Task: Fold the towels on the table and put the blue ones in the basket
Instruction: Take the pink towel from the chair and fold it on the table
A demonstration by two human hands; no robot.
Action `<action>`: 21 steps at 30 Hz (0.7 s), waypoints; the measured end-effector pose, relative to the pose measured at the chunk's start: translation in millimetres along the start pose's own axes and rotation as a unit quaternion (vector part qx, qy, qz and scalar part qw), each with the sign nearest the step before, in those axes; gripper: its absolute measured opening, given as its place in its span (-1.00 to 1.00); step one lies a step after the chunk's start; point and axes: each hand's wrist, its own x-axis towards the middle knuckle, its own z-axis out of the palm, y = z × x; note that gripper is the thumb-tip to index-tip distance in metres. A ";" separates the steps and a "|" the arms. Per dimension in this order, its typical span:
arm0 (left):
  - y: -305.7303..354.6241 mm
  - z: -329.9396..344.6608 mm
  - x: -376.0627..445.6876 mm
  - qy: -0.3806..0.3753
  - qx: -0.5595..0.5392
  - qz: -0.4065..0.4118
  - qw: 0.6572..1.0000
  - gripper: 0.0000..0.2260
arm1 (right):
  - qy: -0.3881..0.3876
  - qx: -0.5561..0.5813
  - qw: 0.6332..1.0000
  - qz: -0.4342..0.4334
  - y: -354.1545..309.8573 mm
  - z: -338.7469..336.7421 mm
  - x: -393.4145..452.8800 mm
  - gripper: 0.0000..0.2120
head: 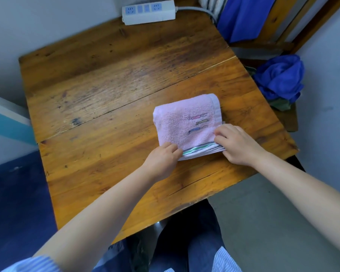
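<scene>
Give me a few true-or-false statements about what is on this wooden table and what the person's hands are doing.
1. Both hands are on the pink towel. True: the left hand and the right hand grip its near edge.
2. The pink towel lies spread out flat in one layer. False: it is folded, and striped layers show along its near edge.
3. A power strip lies at the far edge of the table. True.
4. A blue towel lies on the table beside the pink one. False: the only blue cloth in view sits bunched up off the table, to the right.
5. The power strip has plugs in every socket. False: none shows a plug.
</scene>
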 end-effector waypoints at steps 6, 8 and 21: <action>-1.5 -7.8 -10.4 0.163 -0.137 0.056 0.975 -0.86 | -0.009 0.006 1.000 -0.007 0.3 -10.2 -0.9 -0.74; -8.1 -15.8 -9.1 0.314 -0.245 -0.090 0.913 -0.88 | 0.071 0.026 0.997 -0.001 -1.0 -18.0 13.7 -0.86; -47.4 -53.0 63.1 0.166 -0.586 -0.437 0.662 -0.78 | -0.080 0.023 0.992 0.092 -0.3 11.4 98.4 -0.38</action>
